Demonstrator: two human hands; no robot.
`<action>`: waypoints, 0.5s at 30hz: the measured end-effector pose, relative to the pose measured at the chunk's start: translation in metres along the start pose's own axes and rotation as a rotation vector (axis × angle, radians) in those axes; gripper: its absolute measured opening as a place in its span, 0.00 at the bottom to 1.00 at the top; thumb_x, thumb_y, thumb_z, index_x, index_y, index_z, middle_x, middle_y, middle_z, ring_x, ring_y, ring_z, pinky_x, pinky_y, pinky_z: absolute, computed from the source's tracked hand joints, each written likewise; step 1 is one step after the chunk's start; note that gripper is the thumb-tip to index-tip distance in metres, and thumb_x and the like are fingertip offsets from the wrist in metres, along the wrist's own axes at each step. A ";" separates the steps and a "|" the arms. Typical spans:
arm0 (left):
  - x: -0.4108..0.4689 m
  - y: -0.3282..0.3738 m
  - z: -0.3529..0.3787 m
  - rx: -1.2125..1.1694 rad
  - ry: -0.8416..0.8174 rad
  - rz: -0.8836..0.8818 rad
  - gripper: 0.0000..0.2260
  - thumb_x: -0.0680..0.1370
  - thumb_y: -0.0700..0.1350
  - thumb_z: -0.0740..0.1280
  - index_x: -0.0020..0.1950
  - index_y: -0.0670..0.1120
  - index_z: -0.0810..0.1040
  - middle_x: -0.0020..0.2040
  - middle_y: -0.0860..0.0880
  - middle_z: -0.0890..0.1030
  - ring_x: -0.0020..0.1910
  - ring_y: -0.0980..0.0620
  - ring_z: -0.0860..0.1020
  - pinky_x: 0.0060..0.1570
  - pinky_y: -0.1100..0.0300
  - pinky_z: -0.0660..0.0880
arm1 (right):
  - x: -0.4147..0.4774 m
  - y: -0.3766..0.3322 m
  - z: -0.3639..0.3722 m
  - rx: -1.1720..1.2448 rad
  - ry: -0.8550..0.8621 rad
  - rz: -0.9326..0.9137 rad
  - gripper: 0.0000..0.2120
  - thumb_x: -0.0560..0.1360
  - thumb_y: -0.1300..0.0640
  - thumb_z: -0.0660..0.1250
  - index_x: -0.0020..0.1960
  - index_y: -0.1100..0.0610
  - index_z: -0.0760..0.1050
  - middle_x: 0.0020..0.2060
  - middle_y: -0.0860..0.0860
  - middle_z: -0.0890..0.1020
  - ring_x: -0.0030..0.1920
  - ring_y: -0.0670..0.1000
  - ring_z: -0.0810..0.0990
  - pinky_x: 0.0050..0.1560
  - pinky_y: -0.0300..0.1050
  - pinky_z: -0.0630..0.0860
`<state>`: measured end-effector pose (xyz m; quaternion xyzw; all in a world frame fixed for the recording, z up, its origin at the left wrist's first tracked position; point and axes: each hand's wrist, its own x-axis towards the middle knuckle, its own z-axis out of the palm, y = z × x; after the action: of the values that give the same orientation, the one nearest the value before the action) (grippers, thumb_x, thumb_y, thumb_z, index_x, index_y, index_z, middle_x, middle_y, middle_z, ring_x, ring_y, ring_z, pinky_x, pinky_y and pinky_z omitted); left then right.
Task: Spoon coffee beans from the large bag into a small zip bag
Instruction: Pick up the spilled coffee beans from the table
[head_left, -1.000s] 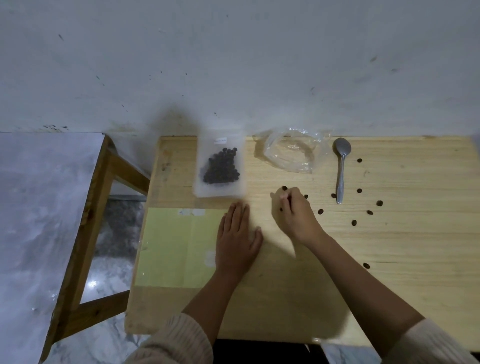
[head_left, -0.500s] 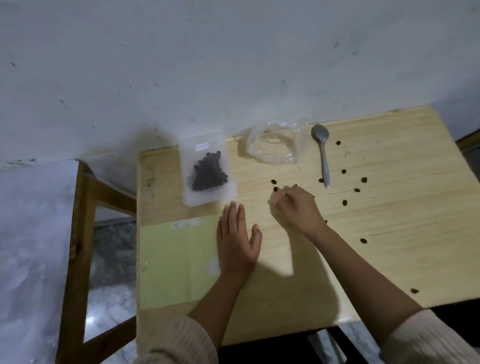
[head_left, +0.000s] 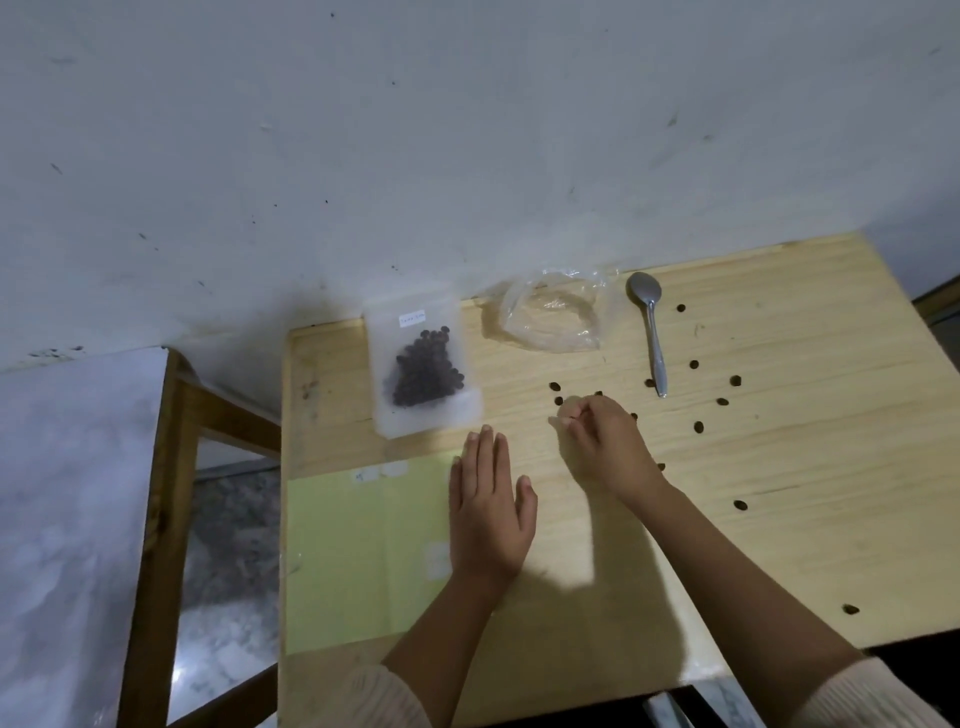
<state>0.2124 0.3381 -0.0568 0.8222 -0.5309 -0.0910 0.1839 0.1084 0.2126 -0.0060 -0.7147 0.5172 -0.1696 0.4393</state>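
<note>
A small frosted zip bag (head_left: 422, 370) with dark coffee beans inside lies flat at the table's back left. To its right sits a crumpled clear large bag (head_left: 550, 318), which looks nearly empty. A metal spoon (head_left: 650, 332) lies beside it, bowl toward the wall. Several loose coffee beans (head_left: 698, 427) are scattered over the wood. My left hand (head_left: 488, 514) rests flat, palm down, fingers together. My right hand (head_left: 605, 441) hovers among the loose beans with its fingertips pinched together; anything between them is hidden.
The wooden table (head_left: 779, 519) stands against a white wall. A pale green sheet (head_left: 363, 551) covers its front left part. A wooden frame (head_left: 161, 509) stands to the left over a marble floor. More loose beans lie near the table's right front edge (head_left: 850, 609).
My head has turned, so the table sits lower and tilted in view. My right hand's fingertips have drawn together above the beans. My left hand stays flat.
</note>
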 end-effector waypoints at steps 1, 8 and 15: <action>0.000 0.000 0.000 0.000 -0.005 0.015 0.23 0.77 0.49 0.56 0.69 0.40 0.70 0.71 0.43 0.69 0.72 0.47 0.64 0.70 0.53 0.58 | -0.002 -0.003 -0.004 0.065 0.016 0.043 0.05 0.77 0.61 0.62 0.42 0.56 0.70 0.37 0.46 0.74 0.38 0.43 0.73 0.38 0.25 0.67; 0.011 0.018 0.003 0.007 -0.015 -0.058 0.23 0.75 0.48 0.58 0.65 0.36 0.73 0.67 0.40 0.73 0.69 0.44 0.68 0.67 0.54 0.65 | 0.014 -0.006 -0.029 0.807 -0.055 0.495 0.13 0.77 0.66 0.53 0.35 0.58 0.66 0.28 0.52 0.69 0.27 0.46 0.67 0.32 0.38 0.63; 0.013 0.032 0.014 0.041 -0.004 -0.134 0.24 0.76 0.49 0.56 0.68 0.38 0.70 0.70 0.41 0.70 0.70 0.46 0.67 0.68 0.52 0.61 | 0.039 -0.011 -0.041 0.705 -0.185 0.445 0.16 0.72 0.72 0.48 0.31 0.59 0.64 0.25 0.51 0.67 0.28 0.49 0.64 0.28 0.38 0.61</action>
<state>0.1860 0.3113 -0.0561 0.8592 -0.4770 -0.0938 0.1595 0.1021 0.1607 0.0172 -0.4041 0.5276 -0.1725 0.7270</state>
